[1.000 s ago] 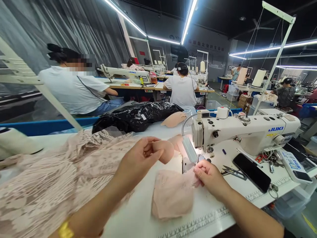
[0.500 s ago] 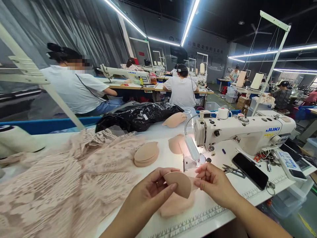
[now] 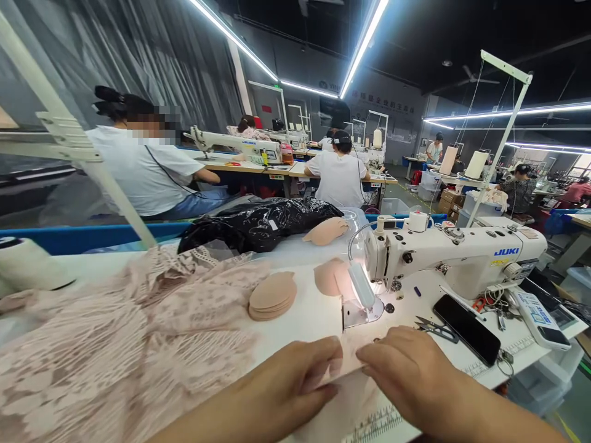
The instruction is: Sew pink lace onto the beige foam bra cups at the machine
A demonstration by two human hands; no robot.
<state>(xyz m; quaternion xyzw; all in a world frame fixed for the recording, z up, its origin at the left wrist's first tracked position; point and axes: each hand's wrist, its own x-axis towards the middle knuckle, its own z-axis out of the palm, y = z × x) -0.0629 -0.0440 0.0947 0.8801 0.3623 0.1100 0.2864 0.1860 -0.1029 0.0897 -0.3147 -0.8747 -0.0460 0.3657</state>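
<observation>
Low in front of the sewing machine [image 3: 462, 252], my left hand [image 3: 302, 381] curls thumb and fingers round the edge of a thin pale-pink fabric piece [image 3: 349, 355]. Opposite it, my right hand [image 3: 410, 372] pinches the same fabric, its fingers pressed together and partly hidden behind its back. The machine's needle area and metal plate [image 3: 357, 315] lie just beyond both hands. A stack of beige leaf-shaped pads [image 3: 272, 295] sits to the left, and more beige pads [image 3: 330, 277] lie beside the lit machine head. Whether a pad is under my fingers cannot be seen.
Pale lace fabric [image 3: 138, 332] spreads over the table's left side. Right of my hands lie thread snips [image 3: 438, 329], a black phone [image 3: 466, 329] and keys [image 3: 505, 363]. A black plastic bag [image 3: 258, 224] lies at the back. Co-workers sit at machines beyond.
Both hands have come lower and nearer to me, with their backs turned more upward. The beige pad that showed in my left hand is no longer plainly visible; thin fabric spans the hands.
</observation>
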